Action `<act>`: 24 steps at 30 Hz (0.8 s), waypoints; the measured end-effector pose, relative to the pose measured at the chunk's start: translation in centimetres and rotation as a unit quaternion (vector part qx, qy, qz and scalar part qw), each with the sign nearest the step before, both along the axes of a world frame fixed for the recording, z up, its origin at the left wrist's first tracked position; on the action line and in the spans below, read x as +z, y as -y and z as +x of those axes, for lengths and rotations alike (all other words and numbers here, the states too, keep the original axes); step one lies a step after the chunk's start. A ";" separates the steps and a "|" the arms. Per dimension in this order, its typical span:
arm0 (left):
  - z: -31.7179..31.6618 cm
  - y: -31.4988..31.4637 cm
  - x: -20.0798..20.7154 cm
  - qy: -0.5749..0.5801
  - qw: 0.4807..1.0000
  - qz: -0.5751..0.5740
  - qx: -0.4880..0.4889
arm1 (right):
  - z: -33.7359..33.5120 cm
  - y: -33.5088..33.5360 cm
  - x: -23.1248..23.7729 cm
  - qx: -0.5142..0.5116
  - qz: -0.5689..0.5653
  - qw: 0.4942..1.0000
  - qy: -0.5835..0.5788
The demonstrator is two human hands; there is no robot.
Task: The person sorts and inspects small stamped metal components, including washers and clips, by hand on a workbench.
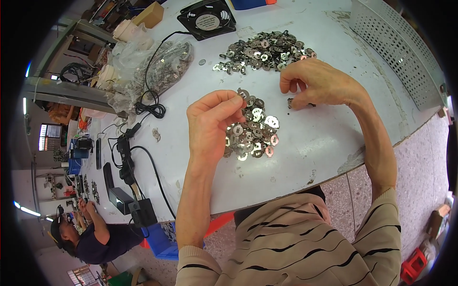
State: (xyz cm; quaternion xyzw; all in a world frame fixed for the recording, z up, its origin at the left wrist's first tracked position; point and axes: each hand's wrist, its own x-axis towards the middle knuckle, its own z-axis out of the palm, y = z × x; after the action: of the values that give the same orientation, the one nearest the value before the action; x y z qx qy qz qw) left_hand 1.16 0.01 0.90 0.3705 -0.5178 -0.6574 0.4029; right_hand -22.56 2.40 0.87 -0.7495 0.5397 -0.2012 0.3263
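One disc [244, 94] sat pinched in the left hand [208, 121], and from afar I figured a loose grip could drop it into that pile [255, 132]; right hand [323, 86] curled, contents unclear.

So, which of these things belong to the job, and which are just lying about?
Seemingly in use:
metal disc, pinched in the left hand
near pile of metal pieces
far pile of metal pieces, beyond the right hand

Probably just lying about:
black fan
perforated basket
black adapter
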 end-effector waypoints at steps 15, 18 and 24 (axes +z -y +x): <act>1.2 1.0 0.1 -0.075 0.995 0.067 0.000 | 0.7 -0.2 -0.7 0.002 -0.047 0.998 -0.051; 1.9 1.2 0.7 0.030 0.999 -0.012 -0.004 | 1.0 0.1 -0.6 0.013 -0.067 0.997 -0.030; 2.0 0.8 1.8 0.181 0.977 -0.089 -0.072 | 0.6 0.4 -0.4 -0.006 0.014 1.000 -0.006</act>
State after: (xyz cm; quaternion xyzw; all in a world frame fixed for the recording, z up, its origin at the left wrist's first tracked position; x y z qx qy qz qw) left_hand 3.14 -0.80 2.73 0.4074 -0.6639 -0.5582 0.2858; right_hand -21.94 2.02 0.47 -0.7430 0.5487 -0.1905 0.3325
